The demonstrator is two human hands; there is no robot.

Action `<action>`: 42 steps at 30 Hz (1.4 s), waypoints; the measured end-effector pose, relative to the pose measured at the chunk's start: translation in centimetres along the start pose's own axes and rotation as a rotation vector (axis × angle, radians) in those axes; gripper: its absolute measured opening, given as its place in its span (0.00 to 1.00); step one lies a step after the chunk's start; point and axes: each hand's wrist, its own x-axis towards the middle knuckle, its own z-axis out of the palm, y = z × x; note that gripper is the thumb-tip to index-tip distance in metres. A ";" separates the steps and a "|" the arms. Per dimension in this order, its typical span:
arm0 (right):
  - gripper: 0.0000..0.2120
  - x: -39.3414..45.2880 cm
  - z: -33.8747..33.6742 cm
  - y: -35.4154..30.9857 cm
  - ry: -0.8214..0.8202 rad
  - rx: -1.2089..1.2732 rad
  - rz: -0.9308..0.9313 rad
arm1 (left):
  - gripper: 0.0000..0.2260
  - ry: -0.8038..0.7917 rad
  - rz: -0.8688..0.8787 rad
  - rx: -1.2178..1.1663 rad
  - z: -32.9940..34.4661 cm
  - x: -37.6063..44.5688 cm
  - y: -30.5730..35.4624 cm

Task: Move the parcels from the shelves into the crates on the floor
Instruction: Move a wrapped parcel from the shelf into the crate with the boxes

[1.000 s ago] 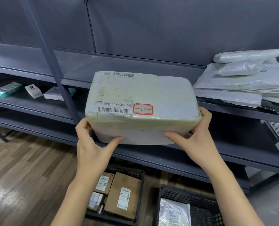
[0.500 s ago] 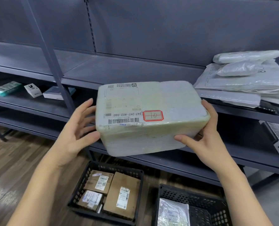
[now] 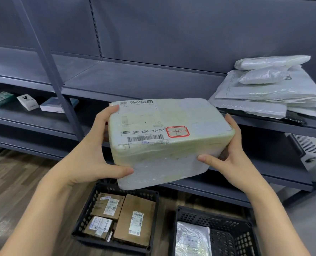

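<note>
Grey metal shelves (image 3: 144, 84) over a wood floor, two black crates below. The foam box (image 3: 169, 139) is in the air in front of the shelves, above the left crate (image 3: 79, 231), which looks pretty full of cartons. I'd go for the roomier right crate (image 3: 233, 235) and lower it flat, not drop it. Left hand (image 3: 94, 148) grips the left end, thumb on the front face; right hand (image 3: 231, 154) clamps the right end the same way.
</note>
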 end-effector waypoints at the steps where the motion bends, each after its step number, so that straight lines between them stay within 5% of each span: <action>1: 0.49 0.0 0.3 0.1 0.039 0.014 0.023 | 0.51 0.041 -0.002 0.017 0.4 0.0 0.1; 6: 0.47 -0.2 2.8 -0.6 0.225 -0.128 0.005 | 0.49 0.301 0.039 0.139 3.6 0.0 0.8; 9: 0.41 -0.3 3.9 -1.1 0.153 -0.141 -0.057 | 0.51 0.374 0.072 0.195 5.4 0.1 1.1; 16: 0.44 -0.4 3.5 -1.8 -0.021 -0.046 -0.148 | 0.41 0.292 0.073 0.149 6.4 -0.5 0.2; 20: 0.42 0.1 2.5 -2.2 -0.100 -0.178 -0.153 | 0.51 0.203 0.035 0.185 5.9 -0.5 -0.5; 23: 0.38 -0.2 2.8 -1.9 -0.124 -0.220 -0.149 | 0.50 0.108 0.006 0.242 6.0 -0.4 -0.5; 29: 0.32 -0.7 3.8 -1.5 -0.059 -0.242 -0.093 | 0.42 0.290 -0.010 0.457 7.4 -0.8 0.3; 33: 0.41 -1.3 4.6 -2.3 -0.202 -0.190 -0.112 | 0.41 0.385 -0.035 0.522 7.5 -0.3 0.9; 38: 0.39 -1.1 4.4 -1.8 0.020 -0.056 -0.046 | 0.34 0.279 0.081 0.485 7.3 0.0 0.9; 42: 0.36 -0.5 2.6 -1.5 0.004 -0.031 -0.049 | 0.30 0.117 0.156 0.275 6.2 -0.2 0.6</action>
